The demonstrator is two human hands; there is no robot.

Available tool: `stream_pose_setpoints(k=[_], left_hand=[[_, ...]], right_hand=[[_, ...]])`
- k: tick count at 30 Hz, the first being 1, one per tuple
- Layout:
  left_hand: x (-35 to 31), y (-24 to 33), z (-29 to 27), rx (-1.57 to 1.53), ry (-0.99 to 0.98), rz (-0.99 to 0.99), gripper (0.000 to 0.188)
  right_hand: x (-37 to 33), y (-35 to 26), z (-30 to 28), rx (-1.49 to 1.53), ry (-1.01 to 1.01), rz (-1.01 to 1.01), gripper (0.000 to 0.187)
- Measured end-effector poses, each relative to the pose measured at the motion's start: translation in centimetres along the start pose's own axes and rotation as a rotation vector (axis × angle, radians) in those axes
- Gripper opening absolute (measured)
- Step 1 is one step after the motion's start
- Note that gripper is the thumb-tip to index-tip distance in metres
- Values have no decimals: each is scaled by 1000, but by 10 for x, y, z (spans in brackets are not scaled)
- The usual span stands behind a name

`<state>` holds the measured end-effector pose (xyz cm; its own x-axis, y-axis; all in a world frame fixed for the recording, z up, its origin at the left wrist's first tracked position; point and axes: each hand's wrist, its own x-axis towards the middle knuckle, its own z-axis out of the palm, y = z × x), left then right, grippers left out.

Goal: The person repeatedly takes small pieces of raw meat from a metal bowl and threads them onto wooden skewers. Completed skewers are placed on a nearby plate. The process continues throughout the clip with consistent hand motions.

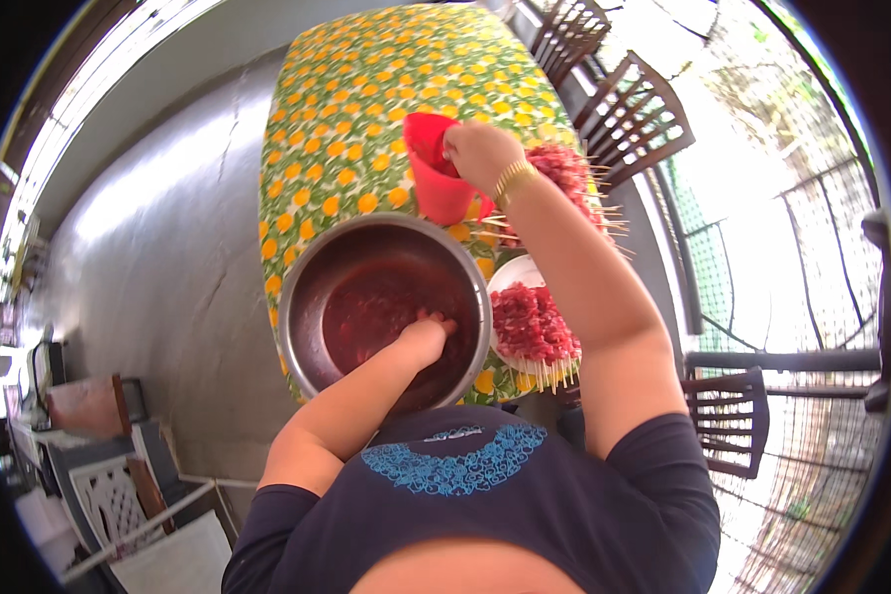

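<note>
A wide steel basin (310,259) of dark red liquid, with small meat pieces in it, stands near the table's front edge. My left hand (426,340) is down inside it at the right side. Its fingers look bent together, and their tips and anything between them are partly hidden. Behind the basin stands a red plastic pitcher (444,201). My right hand (482,155), with a gold bracelet (514,181) at the wrist, reaches over its rim; the fingers dip inside, mostly out of sight. Right of the basin, skewered raw meat (537,322) is piled on a white plate (511,273).
More meat skewers (564,170) lie farther back on the right, partly behind my right forearm, their sticks pointing outward. A fruit-patterned cloth (386,74) covers the table. Dark wooden chairs (636,117) line its right side, beside a mesh fence (762,257).
</note>
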<state>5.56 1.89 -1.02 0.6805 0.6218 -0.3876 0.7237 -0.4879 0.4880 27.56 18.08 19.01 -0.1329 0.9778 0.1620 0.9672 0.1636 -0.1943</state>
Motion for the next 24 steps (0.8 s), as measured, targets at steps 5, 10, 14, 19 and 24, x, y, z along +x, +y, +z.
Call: stream_pose_setpoints(k=[5, 10, 14, 19, 24], left_hand=[[-59, -28, -12, -204, 31, -25, 20], [-102, -56, -35, -878, 281, -323, 7], [-107, -89, -43, -1212, 415, -359, 13], [-102, -117, -51, -1227, 594, -423, 22], [-100, -115, -61, -90, 39, -725, 49]], right_hand=[[88, -11, 64, -78, -332, 71, 27], [100, -8, 87, -22, -214, 61, 25], [95, 1, 75, -53, -153, 19, 27], [76, 6, 67, 180, 140, 109, 18], [53, 14, 45, 215, 192, 181, 22]])
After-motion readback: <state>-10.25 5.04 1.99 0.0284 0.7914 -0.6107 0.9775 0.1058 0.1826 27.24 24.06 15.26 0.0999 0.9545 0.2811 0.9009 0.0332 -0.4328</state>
